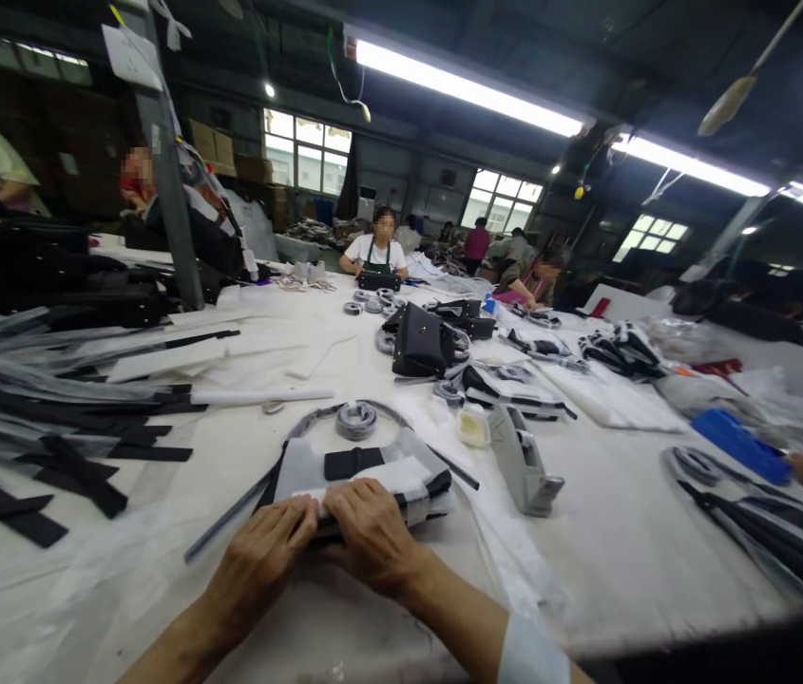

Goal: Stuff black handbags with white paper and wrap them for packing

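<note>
The hands (371, 534) hide part of the wrapped bag (391, 472).

Single cam, head-worn. Sits above the near edge of the white worktable (621, 532), facing forward and a bit down across it. Nearest in frame: both forearms (458, 613), entering from the bottom edge. Left hand (269, 537) and right hand (372, 532) land low, left of centre, close up. Pitch is shallow: top of frame gets back-wall windows (308, 152) and ceiling tube lights (472, 85). Co-worker (379, 255) across the table is far off, small, turned toward cam. Wide view, rolled: lights and windows run downhill to the right.
</note>
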A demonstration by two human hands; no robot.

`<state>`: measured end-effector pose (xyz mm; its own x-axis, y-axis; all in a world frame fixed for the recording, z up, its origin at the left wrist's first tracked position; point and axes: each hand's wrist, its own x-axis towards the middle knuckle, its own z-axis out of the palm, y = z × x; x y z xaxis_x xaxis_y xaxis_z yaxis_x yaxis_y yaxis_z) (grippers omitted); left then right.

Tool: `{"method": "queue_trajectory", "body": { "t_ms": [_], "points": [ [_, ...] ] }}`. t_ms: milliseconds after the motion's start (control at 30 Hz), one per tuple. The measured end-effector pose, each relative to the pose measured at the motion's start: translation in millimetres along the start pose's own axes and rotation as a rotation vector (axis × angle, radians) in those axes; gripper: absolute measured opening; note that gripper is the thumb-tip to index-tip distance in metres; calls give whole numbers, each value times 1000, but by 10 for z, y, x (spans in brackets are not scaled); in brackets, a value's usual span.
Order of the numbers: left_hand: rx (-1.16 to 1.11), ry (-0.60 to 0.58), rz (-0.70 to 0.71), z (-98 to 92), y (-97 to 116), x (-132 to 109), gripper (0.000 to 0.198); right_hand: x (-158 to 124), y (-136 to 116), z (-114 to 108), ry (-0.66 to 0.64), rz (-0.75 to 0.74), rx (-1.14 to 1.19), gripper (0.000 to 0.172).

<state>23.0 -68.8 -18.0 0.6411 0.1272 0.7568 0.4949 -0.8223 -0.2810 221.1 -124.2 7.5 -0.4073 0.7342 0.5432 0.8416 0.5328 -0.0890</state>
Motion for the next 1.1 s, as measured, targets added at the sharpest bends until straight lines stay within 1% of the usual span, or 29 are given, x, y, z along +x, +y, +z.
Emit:
{"method": "queue_trajectory", "body": {
  "t_ms": [67, 100, 133, 167, 200, 233, 267, 333, 367, 433, 500, 567, 633, 700, 800, 833, 900, 967, 1000, 1033, 1100],
  "points": [
    [-8, 5, -47, -34, 5, -32, 34, -94, 218, -235, 113, 9, 75, 21],
    [-8, 5, -72, -49, 6, -47, 34, -157, 396, -371, 191, 63, 62, 20],
    [-10, 2, -96, -61, 5, -63, 34, -229, 616, -507, 270, 161, 9, 22],
    [-13, -1, -118, -67, 1, -80, 33, -308, 868, -633, 341, 302, -76, 24],
    [-17, -7, -138, -68, -5, -99, 33, -392, 1135, -741, 361, 486, -190, 28],
    [-21, -16, -156, -64, -14, -120, 33, -478, 1402, -823, 312, 674, -321, 36],
    [-24, -25, -176, -56, -25, -143, 34, -564, 1652, -876, 262, 745, -362, 41],
    [-28, -40, -223, -36, -54, -190, 35, -729, 2052, -889, 149, 809, -409, 40],
    [-30, -47, -253, -29, -71, -210, 35, -803, 2192, -854, 84, 813, -417, 38],
    [-39, -58, -322, -28, -109, -232, 35, -928, 2363, -731, -49, 814, -437, 36],
    [-57, -58, -405, -49, -146, -224, 35, -1012, 2440, -592, -155, 800, -450, 38],
    [-88, -61, -497, -83, -178, -193, 32, -1051, 2475, -501, -222, 783, -463, 40],
    [-114, -77, -592, -112, -198, -163, 31, -1050, 2486, -488, -250, 771, -482, 39],
    [-128, -99, -670, -124, -205, -154, 31, -1026, 2456, -540, -242, 757, -507, 36],
    [-147, -108, -732, -114, -196, -178, 32, -1009, 2290, -627, -185, 689, -523, 24],
    [-154, -109, -744, -109, -190, -188, 32, -1020, 2207, -632, -168, 654, -517, 23],
    [-154, -108, -767, -103, -180, -199, 33, -1068, 2025, -587, -161, 546, -467, 27],
    [-141, -104, -794, -107, -176, -191, 33, -1130, 1858, -485, -199, 430, -398, 25],
    [-137, -102, -808, -112, -176, -181, 33, -1154, 1787, -426, -231, 391, -369, 28],
    [-136, -100, -820, -117, -177, -170, 33, -1167, 1725, -369, -269, 374, -346, 35],
    [-143, -96, -839, -126, -181, -153, 33, -1145, 1614, -270, -340, 422, -331, 47]
  ]
}}
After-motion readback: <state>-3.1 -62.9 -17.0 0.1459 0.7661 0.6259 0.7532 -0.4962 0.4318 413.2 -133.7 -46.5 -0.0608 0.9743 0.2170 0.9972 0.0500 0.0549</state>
